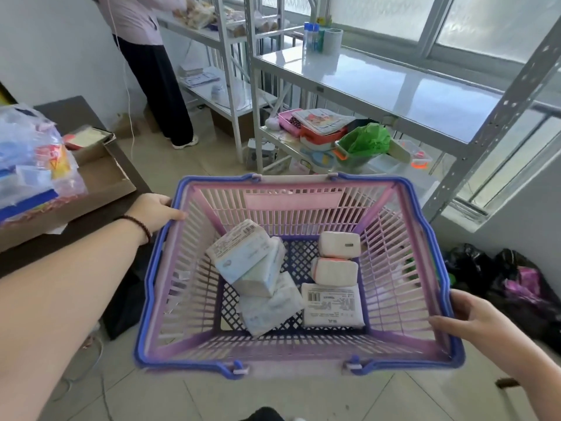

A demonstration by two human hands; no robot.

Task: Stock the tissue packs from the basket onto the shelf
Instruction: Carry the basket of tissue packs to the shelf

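Observation:
A pink and blue plastic basket [403, 268] hangs in front of me, held by both hands. My left hand [156, 210] grips its left rim near the far corner. My right hand [473, 317] grips the right rim near the front corner. Several tissue packs lie on the basket floor: pale blue packs [243, 253] piled at the left, two small white packs [338, 244] at the right, and a flat white pack [332, 303] with a barcode label below them. The grey metal shelf [394, 83] stands beyond the basket, its upper board mostly bare.
Bottles and a roll [321, 38] stand at the shelf's far end. The lower shelf holds boxes and a green bag [367, 139]. A person [151, 56] stands at another rack at the back left. A table with a cardboard tray and bagged goods [33, 165] is at my left. Dark bags [501, 275] lie on the floor at right.

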